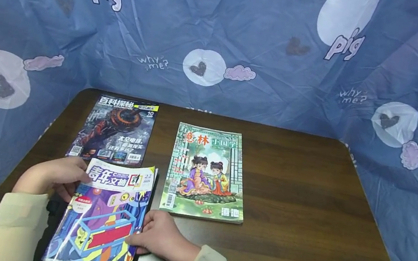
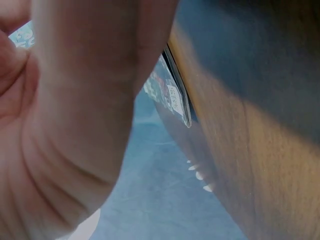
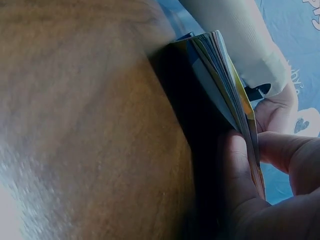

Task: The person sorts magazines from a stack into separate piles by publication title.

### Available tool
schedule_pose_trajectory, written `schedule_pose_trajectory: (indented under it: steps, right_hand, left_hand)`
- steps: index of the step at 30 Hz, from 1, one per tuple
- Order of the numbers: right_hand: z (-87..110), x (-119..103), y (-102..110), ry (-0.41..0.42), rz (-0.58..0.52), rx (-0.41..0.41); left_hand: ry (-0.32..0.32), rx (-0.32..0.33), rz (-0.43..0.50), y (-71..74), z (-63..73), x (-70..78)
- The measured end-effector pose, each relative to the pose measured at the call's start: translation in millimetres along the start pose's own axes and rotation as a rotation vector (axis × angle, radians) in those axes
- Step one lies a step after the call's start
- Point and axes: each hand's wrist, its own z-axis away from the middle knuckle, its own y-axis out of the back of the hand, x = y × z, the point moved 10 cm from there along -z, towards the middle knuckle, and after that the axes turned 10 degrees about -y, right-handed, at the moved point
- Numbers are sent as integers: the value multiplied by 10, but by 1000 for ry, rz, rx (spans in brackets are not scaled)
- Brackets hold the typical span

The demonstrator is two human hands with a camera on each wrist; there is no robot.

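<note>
A purple-and-blue magazine (image 1: 104,223) with a white title band is held between both hands at the table's near left. My left hand (image 1: 47,175) grips its upper left edge, with the other fingers partly hidden beneath. On the opposite edge, my right hand (image 1: 164,240) pinches the pages, thumb on the cover. The right wrist view shows the magazine's page edges (image 3: 225,85) tilted over the table, between thumb and finger. A dark magazine (image 1: 116,129) with a space picture lies just beyond the held one. To its right rests a green magazine (image 1: 206,173) with two cartoon figures.
The dark brown wooden table (image 1: 304,200) stretches off to the right. Blue patterned cloth (image 1: 226,23) hangs behind it and along both sides. Light glares off the tabletop near the right hand.
</note>
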Motion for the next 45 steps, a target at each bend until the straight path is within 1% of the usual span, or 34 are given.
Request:
schedule_pose_trajectory:
  steps: [7, 11, 16, 19, 21, 23, 27, 31, 33, 36, 38, 40, 43, 45]
  right_hand:
    - [11, 2, 3, -19, -24, 1]
    - [15, 10, 11, -9, -22, 7]
    - [27, 14, 79, 2, 37, 24]
    - [49, 21, 114, 2, 81, 21]
    - [68, 5, 135, 18, 104, 22]
    - [79, -21, 155, 38, 105, 16]
    - [84, -104, 192, 101, 81, 11]
    - [102, -195, 229, 144, 51, 17]
    - [116, -241, 256, 162, 29, 22]
    - [145, -328, 309, 198, 27, 29]
    - [162, -389, 363, 231, 42, 44]
    - [190, -463, 431, 264, 83, 69]
    - [226, -558, 569, 311, 140, 123]
    - [263, -634, 677, 350, 174, 172]
  left_hand:
    - [7, 13, 7, 1, 10, 0]
    - [11, 34, -31, 31, 26, 1]
    - [11, 89, -119, 142, 47, 33]
    - [12, 132, -132, 217, 72, 55]
    - [2, 164, -130, 267, 85, 75]
    - [-9, 189, -129, 287, 94, 105]
    - [-55, 216, -159, 269, 86, 283]
    - [-97, 247, -203, 233, 61, 514]
    - [-126, 268, -212, 218, 61, 628]
    - [-175, 296, -227, 188, 66, 798]
    - [-204, 311, -222, 158, 67, 898]
    - [-228, 319, -219, 119, 54, 988]
    - [-253, 325, -206, 56, 34, 1120]
    - [-282, 329, -208, 14, 18, 1224]
